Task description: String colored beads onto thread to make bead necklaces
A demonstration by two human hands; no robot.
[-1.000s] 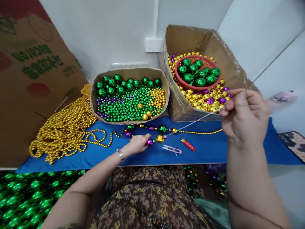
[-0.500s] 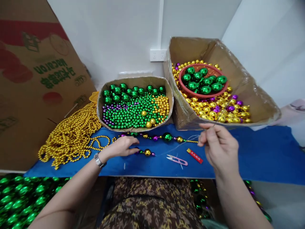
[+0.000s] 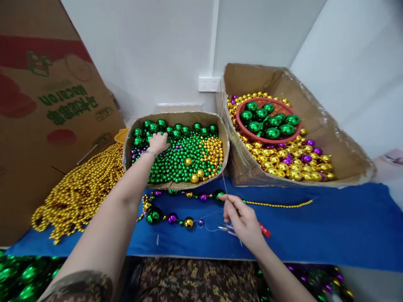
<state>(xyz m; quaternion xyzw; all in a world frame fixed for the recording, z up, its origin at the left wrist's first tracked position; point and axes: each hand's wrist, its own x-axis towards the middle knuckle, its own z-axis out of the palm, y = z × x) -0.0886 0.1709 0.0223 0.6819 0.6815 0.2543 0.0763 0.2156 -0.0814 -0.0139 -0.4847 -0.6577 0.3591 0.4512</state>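
In the head view, the left hand [image 3: 158, 143] reaches into the smaller box [image 3: 185, 117], over green beads [image 3: 176, 163]; whether its bent fingers grip anything, I cannot tell. The right hand's [image 3: 242, 218] fingers pinch a thin needle [image 3: 224, 180] above the worktop [image 3: 330, 230], where the bead string [image 3: 154, 215] lies near the snips [image 3: 224, 228].

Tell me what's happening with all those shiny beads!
A person's left hand is over the green and purple beads in the smaller cardboard box; its fingertips are hidden, so I can't tell whether it holds one. The right hand pinches something thin, perhaps a needle, above the blue cloth. A string of green, gold and purple beads lies on the cloth, beside small snips partly hidden by the right hand.
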